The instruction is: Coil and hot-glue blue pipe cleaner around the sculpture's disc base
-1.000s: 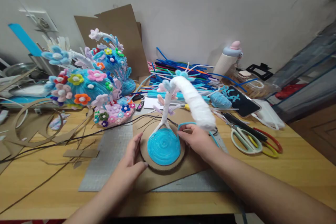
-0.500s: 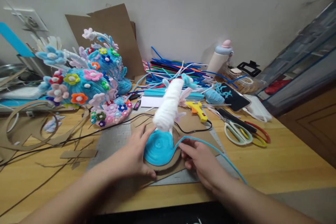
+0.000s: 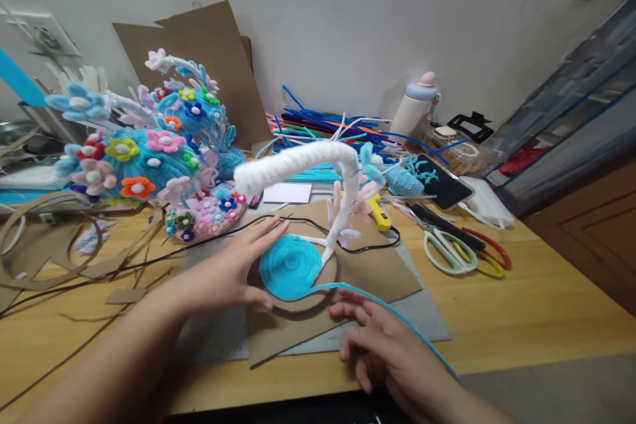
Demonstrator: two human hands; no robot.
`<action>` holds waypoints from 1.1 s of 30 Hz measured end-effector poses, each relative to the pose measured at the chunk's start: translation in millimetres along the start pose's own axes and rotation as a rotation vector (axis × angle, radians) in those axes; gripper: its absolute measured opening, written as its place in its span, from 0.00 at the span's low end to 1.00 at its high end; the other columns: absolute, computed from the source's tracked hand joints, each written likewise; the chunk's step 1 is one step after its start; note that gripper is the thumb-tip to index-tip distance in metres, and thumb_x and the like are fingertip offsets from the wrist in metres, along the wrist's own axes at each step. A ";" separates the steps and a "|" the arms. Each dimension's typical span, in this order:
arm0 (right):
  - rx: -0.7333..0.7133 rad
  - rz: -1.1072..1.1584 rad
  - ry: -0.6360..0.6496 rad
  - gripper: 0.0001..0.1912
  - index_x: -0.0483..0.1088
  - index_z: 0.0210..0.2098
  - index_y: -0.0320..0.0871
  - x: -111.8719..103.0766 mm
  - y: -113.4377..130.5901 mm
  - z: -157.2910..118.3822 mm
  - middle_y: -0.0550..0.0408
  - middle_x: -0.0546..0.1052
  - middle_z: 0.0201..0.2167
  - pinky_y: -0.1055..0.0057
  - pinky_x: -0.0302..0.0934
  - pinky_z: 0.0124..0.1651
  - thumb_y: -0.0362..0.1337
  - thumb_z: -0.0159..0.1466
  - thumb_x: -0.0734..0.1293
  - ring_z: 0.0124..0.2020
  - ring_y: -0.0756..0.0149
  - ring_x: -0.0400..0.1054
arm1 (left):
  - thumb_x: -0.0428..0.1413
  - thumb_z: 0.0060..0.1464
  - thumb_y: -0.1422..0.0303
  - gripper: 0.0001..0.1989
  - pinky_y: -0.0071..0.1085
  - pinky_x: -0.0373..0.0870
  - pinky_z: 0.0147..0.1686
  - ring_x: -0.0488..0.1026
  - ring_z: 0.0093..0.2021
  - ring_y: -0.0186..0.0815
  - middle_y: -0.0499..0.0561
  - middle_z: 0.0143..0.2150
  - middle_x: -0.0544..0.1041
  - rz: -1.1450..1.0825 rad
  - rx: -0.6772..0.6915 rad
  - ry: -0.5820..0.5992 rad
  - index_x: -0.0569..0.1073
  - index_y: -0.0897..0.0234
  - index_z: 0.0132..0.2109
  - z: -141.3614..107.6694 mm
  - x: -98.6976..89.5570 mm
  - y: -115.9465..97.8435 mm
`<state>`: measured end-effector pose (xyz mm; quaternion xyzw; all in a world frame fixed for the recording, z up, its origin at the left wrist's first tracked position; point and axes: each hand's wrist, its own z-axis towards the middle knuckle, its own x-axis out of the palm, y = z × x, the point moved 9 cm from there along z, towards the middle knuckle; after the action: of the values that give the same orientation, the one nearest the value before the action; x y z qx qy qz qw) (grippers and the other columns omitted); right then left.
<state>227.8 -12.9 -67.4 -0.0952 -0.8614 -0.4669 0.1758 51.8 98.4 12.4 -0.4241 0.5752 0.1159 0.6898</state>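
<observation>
A round cardboard base (image 3: 298, 308) carries a flat spiral of blue pipe cleaner (image 3: 291, 265). From its right edge a blue strand (image 3: 397, 315) runs off to the lower right. A white wrapped arch (image 3: 298, 162) rises from the base's right side and bends left, with pale pink and blue flower pieces on it. My left hand (image 3: 226, 271) lies round the base's left side, fingers and thumb spread. Beside the strand, my right hand (image 3: 380, 341) has loosely curled, parted fingers and holds nothing.
Flower-covered blue pieces (image 3: 144, 159) stand at the left near cardboard rings (image 3: 30, 271). Behind are a pile of pipe cleaners (image 3: 328, 129) and a yellow glue gun (image 3: 380, 212). Scissors (image 3: 450, 252), a phone (image 3: 444, 182) and a bottle (image 3: 412, 109) are at the right.
The base and arch have turned, so the arch's free end now points left instead of toward me. My right hand has let go of the blue strand and moved down.
</observation>
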 end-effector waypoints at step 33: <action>-0.245 -0.347 -0.125 0.22 0.70 0.41 0.44 5.7 23.5 11.8 0.55 0.72 0.30 0.77 0.58 0.21 0.51 0.54 0.70 0.22 0.74 0.61 | 0.49 0.60 0.75 0.16 0.41 0.71 0.51 0.70 0.52 0.42 0.57 0.53 0.74 0.207 0.064 -0.453 0.69 0.65 0.55 -56.9 46.6 -66.1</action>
<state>227.7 9.8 -53.0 0.0052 -0.8108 -0.5847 0.0262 69.6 1.7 1.9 -0.3041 0.4494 0.2597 0.7988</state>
